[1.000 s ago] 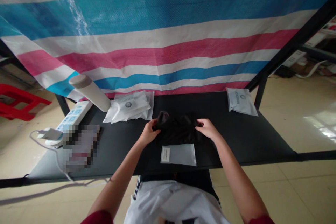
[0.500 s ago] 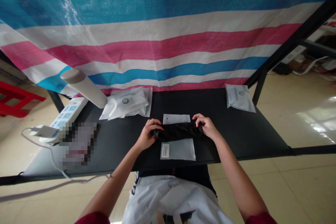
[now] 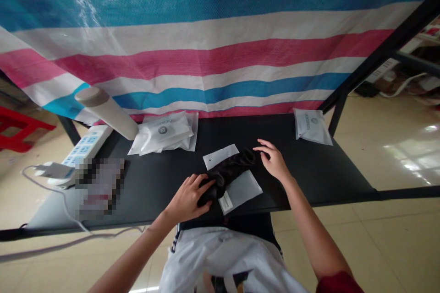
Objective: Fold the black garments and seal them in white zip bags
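Note:
A rolled piece of shiny black fabric (image 3: 228,171) lies slantwise across a frosted plastic zip bag (image 3: 245,188), hiding its middle. The bag's top end and its lower part with a small white label show on either side. At the fabric's near left end, my left hand (image 3: 189,197) grips it, fingers over the top and thumb at the near side. My right hand (image 3: 273,160) hovers just right of the fabric's far end, open and apart from it, fingers stretched toward it.
On the black table (image 3: 151,192) lie a pile of filled frosted bags (image 3: 165,132) at back left and one filled bag (image 3: 312,126) at back right. A white bottle (image 3: 110,112), a power strip (image 3: 87,146) with a plugged charger, and a blurred-out item (image 3: 101,187) are left. A striped sheet (image 3: 213,59) hangs behind.
The fabric and bag have turned, their right end going away from me and their left end toward me. My right hand has let go of the fabric; my left hand has come nearer.

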`<action>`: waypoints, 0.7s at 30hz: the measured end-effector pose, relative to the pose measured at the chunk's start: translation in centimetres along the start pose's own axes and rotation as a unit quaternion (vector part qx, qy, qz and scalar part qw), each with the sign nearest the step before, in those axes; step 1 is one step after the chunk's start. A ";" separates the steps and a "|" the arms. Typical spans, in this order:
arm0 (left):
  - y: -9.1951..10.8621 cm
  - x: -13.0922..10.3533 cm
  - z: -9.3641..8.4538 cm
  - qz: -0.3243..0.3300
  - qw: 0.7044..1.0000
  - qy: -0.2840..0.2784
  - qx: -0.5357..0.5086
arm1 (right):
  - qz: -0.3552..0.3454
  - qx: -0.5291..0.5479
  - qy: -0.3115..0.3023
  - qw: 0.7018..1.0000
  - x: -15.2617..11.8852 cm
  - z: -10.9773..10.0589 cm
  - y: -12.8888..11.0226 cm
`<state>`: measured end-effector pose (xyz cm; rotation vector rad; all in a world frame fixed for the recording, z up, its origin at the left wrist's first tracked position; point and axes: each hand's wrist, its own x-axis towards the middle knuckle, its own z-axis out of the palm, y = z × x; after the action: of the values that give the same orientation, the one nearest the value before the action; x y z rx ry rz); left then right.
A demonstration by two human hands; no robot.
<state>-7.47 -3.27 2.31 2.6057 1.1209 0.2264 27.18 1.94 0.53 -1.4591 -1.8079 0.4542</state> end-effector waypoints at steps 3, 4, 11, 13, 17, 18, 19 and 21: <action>1.6 -0.5 0.8 -0.014 0.999 0.004 0.044 | -0.010 0.024 0.053 0.998 0.0 0.3 -2.7; 2.2 -0.6 1.1 -0.009 0.999 0.006 0.049 | -0.025 0.031 0.037 0.999 -0.3 0.5 -3.8; 4.0 -0.1 2.4 0.038 0.999 0.022 0.022 | -0.154 0.031 -0.237 0.959 -4.3 2.7 -9.5; 3.9 0.3 1.9 0.048 0.998 0.031 -0.012 | -0.158 0.027 -0.261 0.952 -5.2 3.3 -9.7; 3.4 1.3 0.6 0.059 0.987 0.053 -0.142 | -0.143 -0.005 -0.229 0.963 -6.0 4.2 -9.0; 3.2 1.5 0.5 0.057 0.983 0.051 -0.169 | -0.142 -0.009 -0.219 0.965 -6.0 4.4 -8.9; 3.1 1.7 0.5 0.051 0.979 0.049 -0.191 | -0.142 -0.009 -0.211 0.967 -6.1 4.5 -8.7; 2.7 1.8 0.7 0.025 0.972 0.049 -0.226 | -0.132 -0.002 -0.192 0.972 -6.0 4.6 -8.6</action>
<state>-4.21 -3.83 2.58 2.2347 0.9051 0.5571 18.37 -5.31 1.43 -1.1638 -2.2723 0.6271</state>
